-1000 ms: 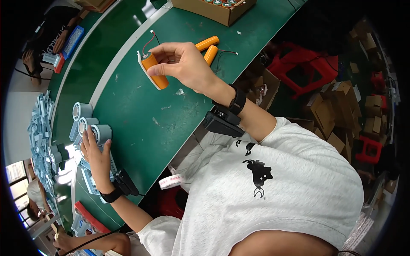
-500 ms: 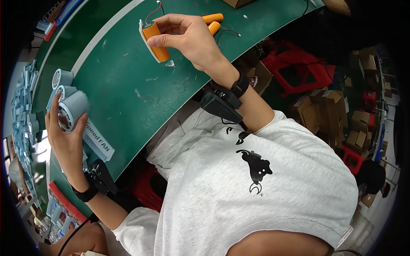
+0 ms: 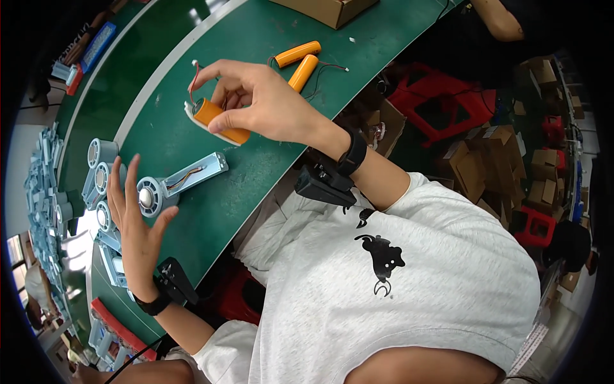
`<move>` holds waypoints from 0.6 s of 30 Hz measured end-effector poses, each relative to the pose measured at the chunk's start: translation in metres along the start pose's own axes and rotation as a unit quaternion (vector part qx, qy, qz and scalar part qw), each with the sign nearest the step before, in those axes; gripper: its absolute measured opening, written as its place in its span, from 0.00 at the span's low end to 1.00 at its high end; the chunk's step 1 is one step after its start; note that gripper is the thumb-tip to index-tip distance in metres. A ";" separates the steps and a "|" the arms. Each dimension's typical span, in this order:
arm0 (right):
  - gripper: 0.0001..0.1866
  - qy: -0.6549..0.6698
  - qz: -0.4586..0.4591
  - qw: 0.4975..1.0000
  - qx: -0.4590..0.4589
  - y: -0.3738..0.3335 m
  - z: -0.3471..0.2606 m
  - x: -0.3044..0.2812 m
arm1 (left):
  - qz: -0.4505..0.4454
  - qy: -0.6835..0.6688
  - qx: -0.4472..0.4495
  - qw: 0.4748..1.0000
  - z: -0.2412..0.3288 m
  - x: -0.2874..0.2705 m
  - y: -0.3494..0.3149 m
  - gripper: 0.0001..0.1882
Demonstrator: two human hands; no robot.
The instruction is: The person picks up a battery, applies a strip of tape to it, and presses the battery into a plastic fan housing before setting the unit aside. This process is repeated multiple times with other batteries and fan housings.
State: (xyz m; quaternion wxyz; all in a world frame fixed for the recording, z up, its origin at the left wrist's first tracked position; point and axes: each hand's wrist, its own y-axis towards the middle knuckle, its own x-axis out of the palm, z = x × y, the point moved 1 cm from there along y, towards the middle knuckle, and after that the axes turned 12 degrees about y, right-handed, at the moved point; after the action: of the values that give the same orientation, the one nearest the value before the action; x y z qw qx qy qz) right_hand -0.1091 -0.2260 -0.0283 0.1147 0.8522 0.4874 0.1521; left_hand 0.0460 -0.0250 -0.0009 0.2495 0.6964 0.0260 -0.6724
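Between the thumb and fingers of my right hand (image 3: 265, 105) is an orange cylindrical battery (image 3: 211, 115). A pale strip runs along its side, and a thin red lead with a white plug rises from its end. My left hand (image 3: 139, 233) is open, fingers spread, beside a light-blue handheld fan housing (image 3: 195, 176). That housing lies on the green table with its round head near my thumb and its hollow handle showing thin wires. Whether my thumb touches the head, I cannot tell. Two more orange batteries (image 3: 302, 73) lie beyond my right hand, one with leads trailing right.
More light-blue fan housings (image 3: 102, 153) stand left of my left hand, partly hidden by it. A cardboard box (image 3: 326, 9) sits at the table's far edge. Blue parts (image 3: 43, 198) are heaped at far left. Red stools (image 3: 441, 102) and cartons (image 3: 489, 163) stand right of the table.
The fan housing my left hand gripped now lies turned on the table, its hollow handle facing up and right, and the fingers have spread. My right hand has brought the battery nearer to it.
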 end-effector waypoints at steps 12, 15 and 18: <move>0.12 0.020 -0.116 0.991 -0.065 0.019 -0.003 0.034 | -0.061 0.063 0.120 0.989 0.012 0.027 -0.004 0.11; 0.11 -0.002 -0.153 0.986 -0.067 0.015 0.001 0.036 | -0.049 0.119 0.117 0.985 0.018 0.027 -0.003 0.08; 0.10 -0.060 -0.198 0.976 -0.060 0.010 0.010 0.035 | -0.027 -0.020 0.096 0.995 0.008 0.023 -0.003 0.06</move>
State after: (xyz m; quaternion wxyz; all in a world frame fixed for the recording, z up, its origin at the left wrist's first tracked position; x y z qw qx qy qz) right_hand -0.0807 -0.2011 -0.0292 0.2225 0.7378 0.6289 0.1033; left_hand 0.0393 -0.0323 -0.0230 0.1640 0.7024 -0.0245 -0.6922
